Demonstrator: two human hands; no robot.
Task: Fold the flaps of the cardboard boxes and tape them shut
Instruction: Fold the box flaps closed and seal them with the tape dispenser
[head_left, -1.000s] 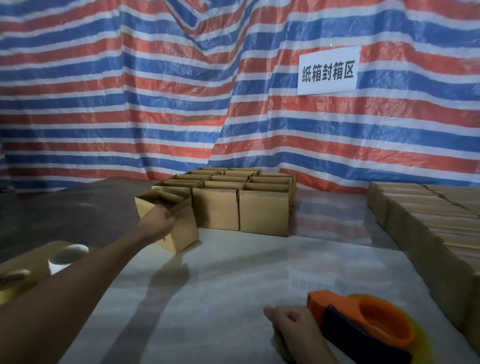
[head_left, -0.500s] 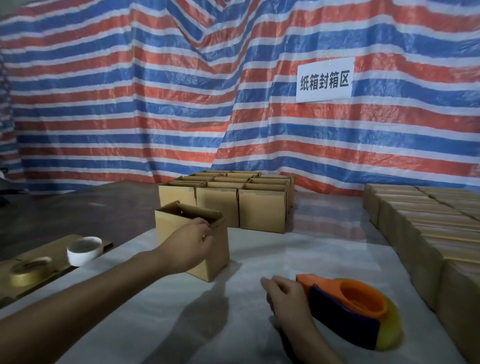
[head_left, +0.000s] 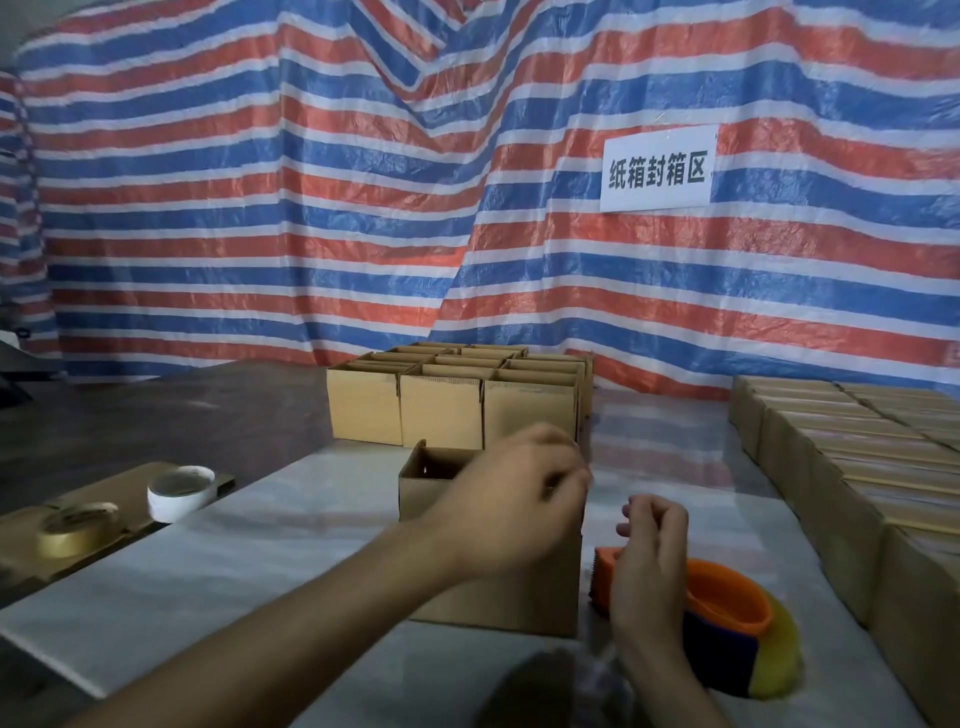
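The person is showing both arms uncovered. The left hand (head_left: 514, 499) is appearing slightly blurred, and the left forearm (head_left: 311, 613) is running bare from the wrist to the picture's lower left. The right hand (head_left: 649, 561) is showing slim fingers, and the right forearm (head_left: 670, 680) is likewise showing bare.

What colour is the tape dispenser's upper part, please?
Orange; the tape dispenser shows best in the head view.

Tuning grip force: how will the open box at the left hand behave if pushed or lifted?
The box is probably light: its visible inside looks empty. Open top, so walls likely flex if squeezed. Flat base on the smooth table should slide, not roll.
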